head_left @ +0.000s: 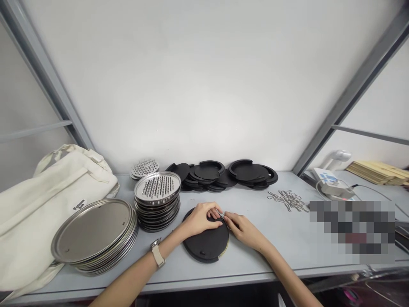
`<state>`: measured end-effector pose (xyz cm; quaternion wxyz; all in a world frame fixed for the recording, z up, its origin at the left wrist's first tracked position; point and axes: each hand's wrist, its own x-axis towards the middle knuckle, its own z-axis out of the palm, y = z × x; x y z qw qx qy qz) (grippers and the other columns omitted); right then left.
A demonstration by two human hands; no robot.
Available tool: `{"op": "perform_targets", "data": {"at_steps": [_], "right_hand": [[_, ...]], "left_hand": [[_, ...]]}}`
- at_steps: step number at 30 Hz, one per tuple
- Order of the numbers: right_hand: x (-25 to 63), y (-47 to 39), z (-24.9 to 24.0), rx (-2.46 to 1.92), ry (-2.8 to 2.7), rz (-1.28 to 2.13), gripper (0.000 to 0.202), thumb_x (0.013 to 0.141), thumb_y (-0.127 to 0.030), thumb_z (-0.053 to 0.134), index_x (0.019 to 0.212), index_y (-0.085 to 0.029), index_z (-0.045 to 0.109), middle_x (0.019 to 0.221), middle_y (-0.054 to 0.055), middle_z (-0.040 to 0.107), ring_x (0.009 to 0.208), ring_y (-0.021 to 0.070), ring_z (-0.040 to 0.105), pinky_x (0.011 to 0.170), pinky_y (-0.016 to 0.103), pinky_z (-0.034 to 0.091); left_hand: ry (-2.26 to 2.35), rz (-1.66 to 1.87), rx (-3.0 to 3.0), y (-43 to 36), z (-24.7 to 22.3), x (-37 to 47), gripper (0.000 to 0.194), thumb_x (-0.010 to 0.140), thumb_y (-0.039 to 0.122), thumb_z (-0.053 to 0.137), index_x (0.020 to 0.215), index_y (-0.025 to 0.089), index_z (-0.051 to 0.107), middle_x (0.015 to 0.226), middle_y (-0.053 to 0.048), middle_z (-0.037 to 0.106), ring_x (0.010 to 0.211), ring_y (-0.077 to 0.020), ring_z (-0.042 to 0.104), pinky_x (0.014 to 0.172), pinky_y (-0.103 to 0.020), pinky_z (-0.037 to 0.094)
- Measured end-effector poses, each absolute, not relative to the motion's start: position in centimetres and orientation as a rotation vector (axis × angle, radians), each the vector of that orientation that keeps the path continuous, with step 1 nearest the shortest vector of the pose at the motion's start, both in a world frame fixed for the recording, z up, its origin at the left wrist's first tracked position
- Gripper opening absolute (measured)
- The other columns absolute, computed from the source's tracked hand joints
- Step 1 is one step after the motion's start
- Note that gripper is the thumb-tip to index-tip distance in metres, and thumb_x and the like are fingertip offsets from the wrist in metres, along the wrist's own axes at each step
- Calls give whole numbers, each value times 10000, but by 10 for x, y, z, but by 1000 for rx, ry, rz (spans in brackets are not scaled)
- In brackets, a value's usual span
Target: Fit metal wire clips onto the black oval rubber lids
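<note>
A round black disc lies on the table in front of me, with a small knob-like bump near its front edge and a thin yellowish edge at its lower right. Over its far right rim, a small silvery metal clip is pinched between my two hands. My left hand reaches across the disc, thumb and fingers closed around the clip's left end. From the right, my right hand grips the other end with its fingertips. The clip's exact shape is partly covered by fingers.
Large round metal plates are stacked at left beside a cream cloth bag. Perforated metal grater discs form another stack. Black rings and discs line the wall. Loose metal clips and a white box lie right.
</note>
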<state>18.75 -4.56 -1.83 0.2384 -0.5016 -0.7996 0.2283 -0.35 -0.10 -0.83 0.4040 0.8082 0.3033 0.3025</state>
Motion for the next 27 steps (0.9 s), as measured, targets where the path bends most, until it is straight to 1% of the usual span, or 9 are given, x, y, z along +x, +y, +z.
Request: {"op": "perform_targets", "data": {"at_steps": [13, 19, 23, 27], "right_hand": [[187, -47, -18, -1372, -2195, 629, 320, 951, -317, 273, 703, -202, 440, 634, -13, 477, 617, 147, 460, 611, 255, 357], [189, -45, -22, -1376, -2211, 626, 291, 940, -297, 296, 698, -199, 424, 625, -23, 453, 607, 138, 434, 601, 249, 348], [189, -46, -22, -1387, -2210, 633, 284, 936, -295, 302, 694, -199, 417, 616, -27, 436, 606, 137, 426, 594, 248, 338], [190, -46, -23, -1376, -2218, 644, 285, 942, -298, 290, 713, -198, 428, 623, -24, 449, 607, 138, 427, 602, 252, 336]], "left_hand": [[707, 751, 2023, -1, -9, -4, 256, 699, 170, 695, 942, 166, 617, 879, -20, 665, 802, -134, 611, 716, -226, 458], [737, 756, 2077, -2, -8, -4, 237, 698, 172, 690, 922, 169, 613, 850, -5, 642, 773, -121, 588, 700, -212, 446], [764, 723, 2135, -3, -5, -6, 249, 709, 195, 682, 946, 180, 609, 861, 0, 642, 734, -115, 551, 673, -214, 436], [732, 736, 2210, -3, -5, -6, 227, 734, 193, 667, 954, 189, 609, 879, 9, 637, 707, -103, 523, 669, -210, 422]]}}
